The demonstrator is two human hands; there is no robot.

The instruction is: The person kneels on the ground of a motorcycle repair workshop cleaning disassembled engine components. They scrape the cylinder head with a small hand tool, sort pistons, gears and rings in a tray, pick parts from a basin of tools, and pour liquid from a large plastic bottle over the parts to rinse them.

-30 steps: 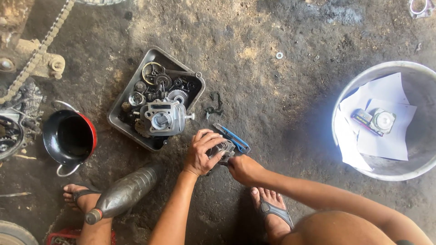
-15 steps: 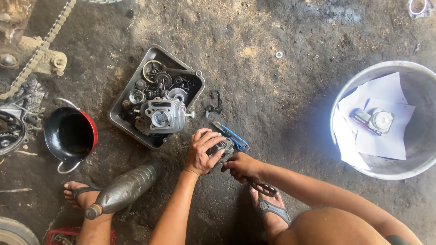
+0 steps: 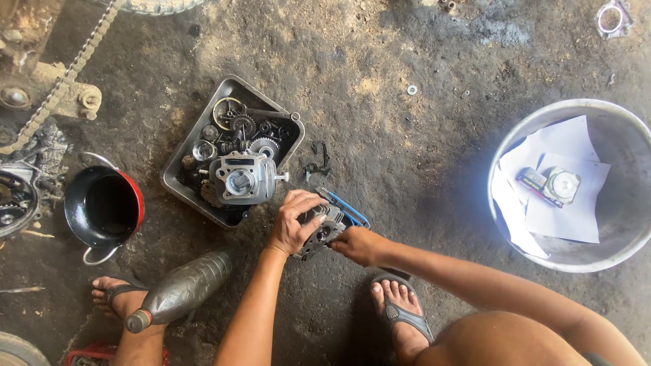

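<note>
Engine part (image 3: 324, 230), grey cast metal with a round bore in its face, sits low of centre in the head view, held just above the dirt floor (image 3: 407, 156). Your left hand (image 3: 293, 224) covers its 9 o'clock side from above, fingers curled and clamped over its top edge. Your right hand (image 3: 356, 245) meets it at 4 o'clock, fingers bunched together against its lower corner; whether they grip it, you cannot tell. A blue-handled tool (image 3: 346, 210) lies just beside the part at 1 o'clock.

At 10 o'clock: dented metal tray (image 3: 178, 177), oily gears, and a silvery cylinder head (image 3: 243, 177). At 9 o'clock: round pot (image 3: 103, 209), black inside, red outside. At 7 o'clock: grimy dark plastic bottle (image 3: 183, 290). At 3 o'clock: wide steel basin (image 3: 624, 156) holding white paper sheets (image 3: 563, 203), with a small flat yellow-and-blue box (image 3: 531, 181) lying on them.

Both forearms reach in from 6 o'clock.
</note>
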